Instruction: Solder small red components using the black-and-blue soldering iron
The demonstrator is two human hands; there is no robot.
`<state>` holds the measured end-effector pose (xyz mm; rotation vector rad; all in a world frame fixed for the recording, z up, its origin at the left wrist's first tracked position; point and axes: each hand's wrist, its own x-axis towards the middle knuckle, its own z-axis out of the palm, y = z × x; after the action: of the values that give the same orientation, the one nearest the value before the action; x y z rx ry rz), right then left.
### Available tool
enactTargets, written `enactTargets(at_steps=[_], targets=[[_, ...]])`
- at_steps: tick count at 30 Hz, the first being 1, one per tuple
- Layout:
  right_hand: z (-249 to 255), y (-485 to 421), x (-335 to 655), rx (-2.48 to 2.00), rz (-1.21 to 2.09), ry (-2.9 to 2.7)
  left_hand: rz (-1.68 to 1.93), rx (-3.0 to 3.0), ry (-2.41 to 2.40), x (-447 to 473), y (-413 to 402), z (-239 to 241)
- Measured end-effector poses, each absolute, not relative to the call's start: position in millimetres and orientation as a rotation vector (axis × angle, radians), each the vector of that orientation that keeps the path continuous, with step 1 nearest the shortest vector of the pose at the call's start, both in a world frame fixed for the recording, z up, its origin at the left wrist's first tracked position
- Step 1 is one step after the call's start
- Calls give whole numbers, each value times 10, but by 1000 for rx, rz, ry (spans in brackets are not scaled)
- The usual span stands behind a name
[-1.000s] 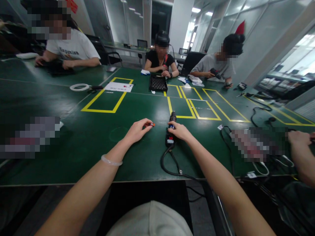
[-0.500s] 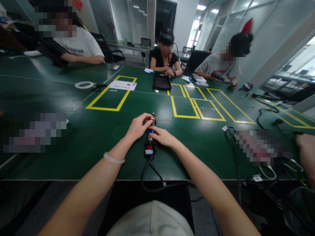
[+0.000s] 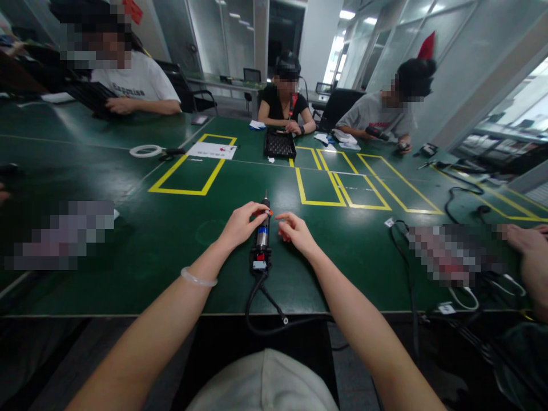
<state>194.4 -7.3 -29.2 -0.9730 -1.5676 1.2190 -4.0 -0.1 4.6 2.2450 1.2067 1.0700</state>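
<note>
A black corded electric screwdriver (image 3: 261, 240) lies on the green table (image 3: 171, 240), tip pointing away, its cable (image 3: 265, 302) running back over the near edge. My left hand (image 3: 242, 224) pinches a small orange piece (image 3: 268, 212) against the tool's front end. My right hand (image 3: 294, 231) hovers just right of the tool, fingers loosely spread, touching nothing I can see.
Yellow tape rectangles (image 3: 190, 171) mark the table ahead. A black tray (image 3: 279, 145), a white sheet (image 3: 212, 150) and a white ring (image 3: 145, 150) lie farther off. Three people sit at the far side. Another person's hand (image 3: 528, 245) and cables (image 3: 411, 268) are at right.
My right hand has let go of the screwdriver and drawn slightly right. A second ago it dragged the tool leftward to my left hand, which keeps the orange piece at the tool's tip.
</note>
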Motion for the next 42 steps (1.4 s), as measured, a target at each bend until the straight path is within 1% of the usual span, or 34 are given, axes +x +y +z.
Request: enactTargets(at_steps=[9,15,23,34,37,42], targets=[[-256,-105,1902,-878,1235,-1527,987,2359,1098,59,-142,255],[-227,-160,1876,-779,1292,-1543,1057,2312,1113,-12,-233,155],[-263,-165,1851,-829,1194,-1561,1089,2295,1119,-28,-277,79],[-245,-144,1849,-877,1437,-1470,1000,2375,1146,-55,-263,21],[-237,-152,1844,-882,1325,-1511,980,2337,1187,-65,-253,24],[-168,-240,1855,-878,813,-1779,1021,2245,1211,-93,-236,19]])
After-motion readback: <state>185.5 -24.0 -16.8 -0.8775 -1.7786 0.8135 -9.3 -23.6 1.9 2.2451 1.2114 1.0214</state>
